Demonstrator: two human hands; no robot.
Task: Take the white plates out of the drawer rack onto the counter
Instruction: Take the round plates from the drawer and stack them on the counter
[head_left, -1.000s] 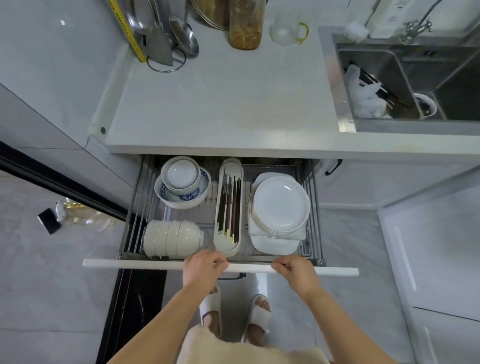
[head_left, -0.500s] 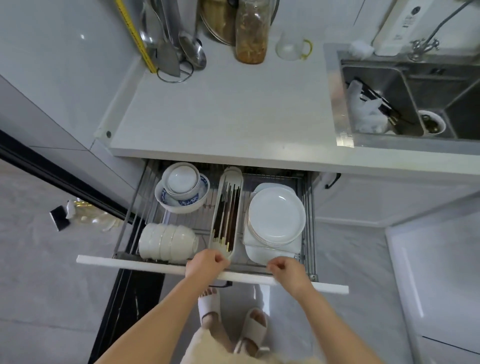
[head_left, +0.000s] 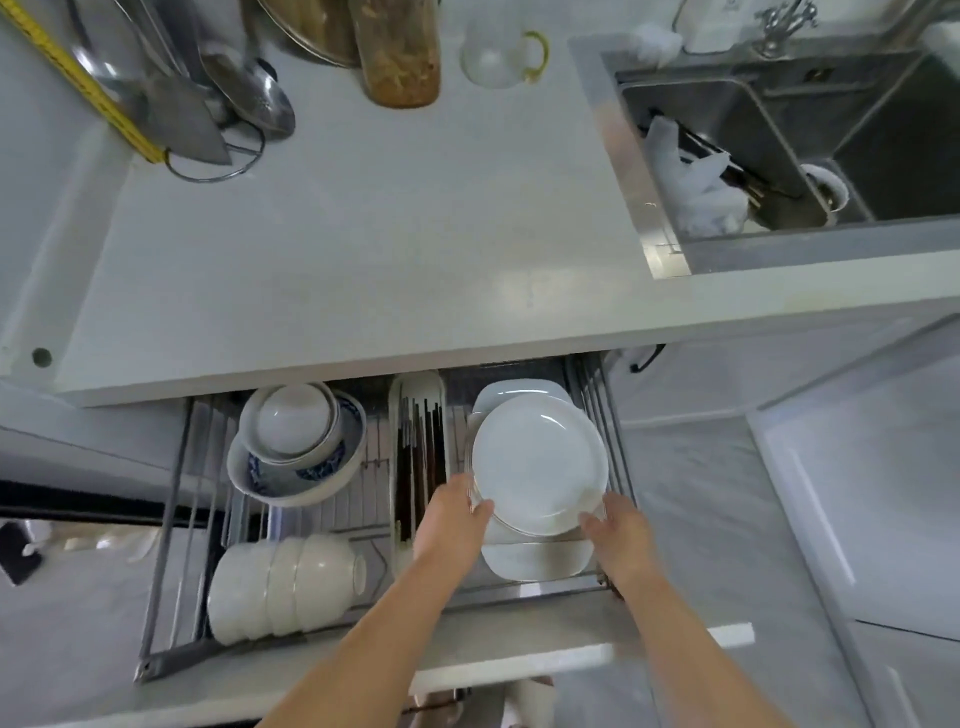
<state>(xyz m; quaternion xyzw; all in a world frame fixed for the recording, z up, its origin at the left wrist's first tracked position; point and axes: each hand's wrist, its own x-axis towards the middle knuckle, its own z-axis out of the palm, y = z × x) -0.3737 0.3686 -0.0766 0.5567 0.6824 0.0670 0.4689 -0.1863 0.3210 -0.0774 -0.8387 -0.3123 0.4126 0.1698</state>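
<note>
Having let go of the drawer front, both hands now cup the round white ceramic plate stack (head_left: 537, 462), left hand (head_left: 452, 514) and right hand (head_left: 618, 530) fingers curled on its rim, ready to lift to the pale stone bench (head_left: 363, 260).

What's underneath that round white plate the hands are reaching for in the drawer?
Under the round plate more plate rims show along its near edge, and squarish white dishes stick out in front and behind. How many lie stacked there is hidden by the top plate.

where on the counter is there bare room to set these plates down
The white counter is bare across its broad middle, from the drawer-side front edge back toward the brown glass jar, and right up to the steel sink rim. The back left corner is crowded with hanging metal ladles.
</note>
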